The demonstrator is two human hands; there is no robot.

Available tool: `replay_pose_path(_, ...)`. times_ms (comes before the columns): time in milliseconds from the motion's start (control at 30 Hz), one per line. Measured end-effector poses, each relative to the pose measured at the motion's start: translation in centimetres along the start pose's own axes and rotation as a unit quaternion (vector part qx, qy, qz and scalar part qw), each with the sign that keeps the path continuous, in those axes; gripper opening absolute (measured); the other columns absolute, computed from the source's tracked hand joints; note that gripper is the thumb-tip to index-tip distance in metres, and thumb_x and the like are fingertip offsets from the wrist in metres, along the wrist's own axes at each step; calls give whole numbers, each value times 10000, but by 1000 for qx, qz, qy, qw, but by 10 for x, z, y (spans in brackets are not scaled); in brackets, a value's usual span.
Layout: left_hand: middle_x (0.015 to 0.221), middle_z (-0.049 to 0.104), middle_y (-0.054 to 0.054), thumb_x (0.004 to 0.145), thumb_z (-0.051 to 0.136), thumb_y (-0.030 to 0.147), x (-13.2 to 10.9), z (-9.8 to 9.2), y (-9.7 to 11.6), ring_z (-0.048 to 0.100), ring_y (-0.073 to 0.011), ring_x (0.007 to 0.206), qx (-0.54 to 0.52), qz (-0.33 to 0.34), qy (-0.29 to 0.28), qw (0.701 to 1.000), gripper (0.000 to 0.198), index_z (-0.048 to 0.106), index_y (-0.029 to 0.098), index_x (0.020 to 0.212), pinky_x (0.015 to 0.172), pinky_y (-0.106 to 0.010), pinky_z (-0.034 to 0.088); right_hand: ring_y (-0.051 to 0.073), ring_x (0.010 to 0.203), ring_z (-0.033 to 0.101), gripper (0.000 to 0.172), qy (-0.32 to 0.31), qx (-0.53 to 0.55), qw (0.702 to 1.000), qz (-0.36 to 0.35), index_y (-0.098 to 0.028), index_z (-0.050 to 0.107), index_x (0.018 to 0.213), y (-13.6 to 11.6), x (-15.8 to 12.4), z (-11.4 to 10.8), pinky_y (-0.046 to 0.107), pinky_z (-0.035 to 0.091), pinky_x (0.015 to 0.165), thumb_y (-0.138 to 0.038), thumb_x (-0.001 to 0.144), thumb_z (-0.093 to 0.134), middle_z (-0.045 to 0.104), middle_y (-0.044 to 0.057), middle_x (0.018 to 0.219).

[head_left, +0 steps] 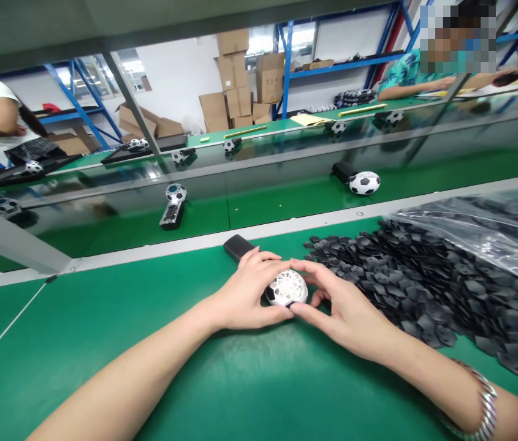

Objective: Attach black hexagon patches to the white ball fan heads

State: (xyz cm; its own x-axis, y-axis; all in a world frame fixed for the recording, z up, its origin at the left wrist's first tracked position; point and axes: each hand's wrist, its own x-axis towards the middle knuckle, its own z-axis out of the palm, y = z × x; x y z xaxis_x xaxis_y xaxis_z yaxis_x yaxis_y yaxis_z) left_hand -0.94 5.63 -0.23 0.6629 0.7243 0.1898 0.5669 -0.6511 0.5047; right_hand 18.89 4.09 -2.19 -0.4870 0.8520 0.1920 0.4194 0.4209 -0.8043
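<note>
A white and black football-shaped shell (289, 288) with a black handle (238, 247) lies at the green bench, between my two hands. My left hand (254, 291) wraps round its left side, fingers over the top and thumb at the near edge. On the right side, my right hand (332, 300) curves about the shell, thumb and fingertips touching its rim. A small dark bit shows by the thumb tips; whether it is a separate piece I cannot tell. To the right of my right hand spreads a heap of black flat plastic pieces (396, 275).
Clear plastic sheeting (483, 233) covers part of the heap. Beyond a metal rail (194, 246), a green conveyor (259, 208) carries football-shaped units (364, 182), another unit (173, 205) among them. A metal post (10, 236) stands left. Two people sit or stand across the line.
</note>
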Motion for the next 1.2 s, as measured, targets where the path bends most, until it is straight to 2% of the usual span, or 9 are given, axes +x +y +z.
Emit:
replay_pose_path(200, 1211, 521, -58, 715, 638, 393, -1, 6, -1, 411, -240, 1161, -1, -3, 26, 1000, 628, 390, 237, 1271, 1082, -478, 131, 150, 690, 552, 333, 16, -22, 999, 21, -222, 438, 1117, -10, 2, 1, 296, 469, 593, -240, 803, 547, 589, 59, 1069)
replay_pose_path(333, 1203, 530, -71, 663, 676, 507, 1, 4, -3, 415, -255, 1169, -6, -3, 19, 1000, 688, 432, 224, 1241, 1085, -489, 135, 178, 779, 587, 225, 20, 31, 998, 44, -207, 507, 1010, -5, 8, -12, 284, 477, 592, -297, 808, 546, 608, 48, 981)
replay_pose_path(500, 1285, 488, -76, 679, 676, 506, 0, -7, 0, 262, -282, 1296, -9, -16, -25, 999, 675, 433, 233, 1247, 1091, -541, 36, 203, 812, 545, 92, 126, -176, 976, 0, -202, 614, 786, 13, 13, -41, 355, 449, 747, -253, 820, 546, 576, 43, 821)
replay_pose_path(600, 1444, 255, -78, 721, 657, 360, -3, -4, 10, 48, -319, 1353, -3, -94, -35, 995, 638, 378, 271, 1287, 1048, -609, 105, 216, 828, 523, 106, 80, -266, 961, -20, -204, 638, 770, 19, 12, -43, 370, 441, 764, -199, 824, 547, 572, 45, 796)
replay_pose_path(700, 1481, 79, -111, 686, 679, 363, -6, 6, 18, -59, -344, 1348, -23, -157, 3, 987, 616, 419, 251, 1233, 1009, -615, 207, 222, 808, 510, 93, 53, -327, 943, -25, -194, 661, 809, 20, 12, -37, 362, 453, 733, -216, 820, 572, 576, 53, 795)
replay_pose_path(833, 1468, 116, -126, 656, 672, 249, -5, 11, 20, -58, -308, 1356, -62, -125, 3, 990, 553, 454, 222, 1164, 1050, -568, 175, 220, 774, 502, 102, 42, -387, 921, -28, -179, 674, 842, 17, 14, -32, 344, 455, 687, -247, 803, 608, 583, 60, 776)
replay_pose_path(933, 1484, -10, -92, 634, 608, 110, -4, 10, 22, -59, -303, 1357, -90, -124, -19, 988, 610, 437, 247, 1203, 1066, -542, 162, 234, 762, 506, 81, 9, -439, 897, -46, -172, 673, 761, 10, 13, -29, 350, 437, 665, -197, 799, 606, 590, 66, 745)
replay_pose_path(1067, 1476, -75, -75, 653, 657, 196, -5, 14, 27, -92, -323, 1349, -107, -165, 29, 980, 532, 493, 258, 1155, 1061, -545, 171, 263, 712, 526, 137, -15, -533, 842, -79, -146, 655, 687, 2, 10, -20, 379, 404, 614, -55, 752, 575, 603, 79, 689)
replay_pose_path(1200, 1468, -60, -73, 643, 668, 193, -6, 16, 26, -13, -325, 1355, -123, -152, 40, 980, 490, 516, 255, 1105, 1051, -540, 211, 270, 695, 534, 172, -12, -556, 828, -74, -133, 645, 699, 4, 10, -16, 388, 394, 617, -11, 733, 528, 610, 90, 681)
